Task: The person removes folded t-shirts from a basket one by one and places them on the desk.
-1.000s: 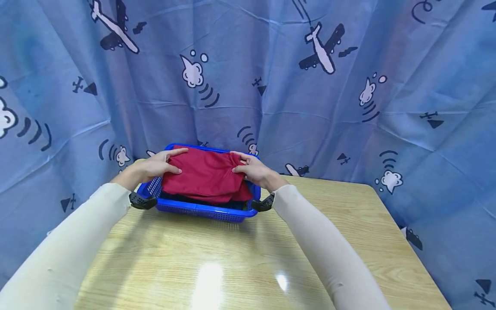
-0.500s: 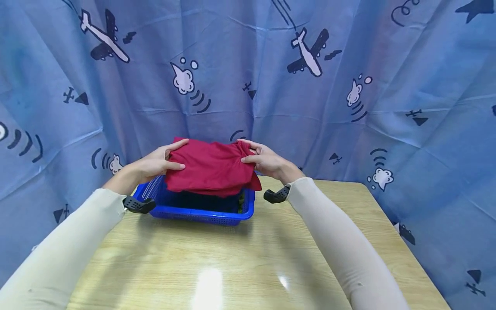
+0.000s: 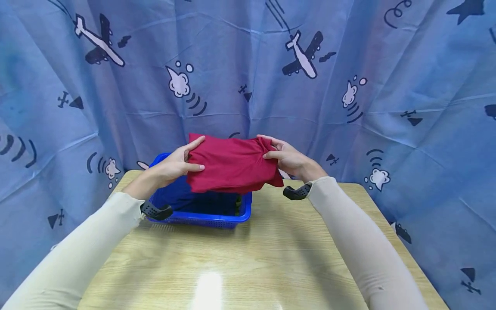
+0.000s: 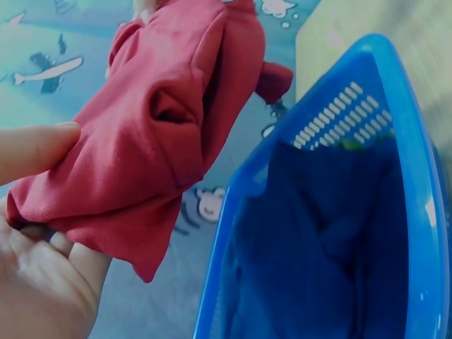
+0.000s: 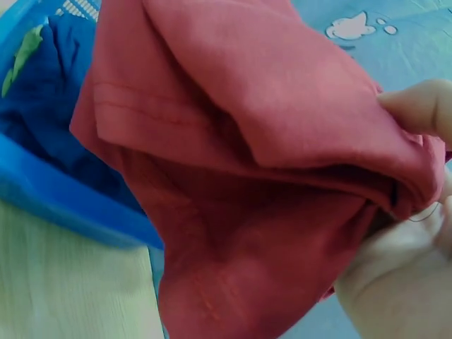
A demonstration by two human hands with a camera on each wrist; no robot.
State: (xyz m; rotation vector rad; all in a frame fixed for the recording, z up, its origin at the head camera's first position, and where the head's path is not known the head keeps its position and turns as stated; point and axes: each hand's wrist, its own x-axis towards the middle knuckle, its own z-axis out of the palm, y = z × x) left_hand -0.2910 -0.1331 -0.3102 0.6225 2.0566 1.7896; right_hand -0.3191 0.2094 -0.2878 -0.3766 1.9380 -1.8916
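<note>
A folded red garment (image 3: 232, 165) with stitched hems hangs in the air between both hands, above the right part of a blue plastic basket (image 3: 205, 217). My left hand (image 3: 172, 167) pinches its left end, thumb on top and fingers beneath. At the other end my right hand (image 3: 292, 159) grips bunched fabric between thumb and fingers. Loose folds droop from the garment (image 5: 212, 176) in the right wrist view. Dark blue cloth (image 4: 311, 240) lies inside the basket, clear of the red one. The garment hides part of the basket's far side in the head view.
A bit of green cloth (image 5: 25, 60) shows in the basket beside the dark blue cloth. The basket stands on a light wooden table (image 3: 248, 262). Behind the table hangs a blue curtain (image 3: 217, 43) printed with planes.
Both hands have lifted the red garment up out of the basket and carried it to the right. More of the dark blue cloth in the basket now shows.
</note>
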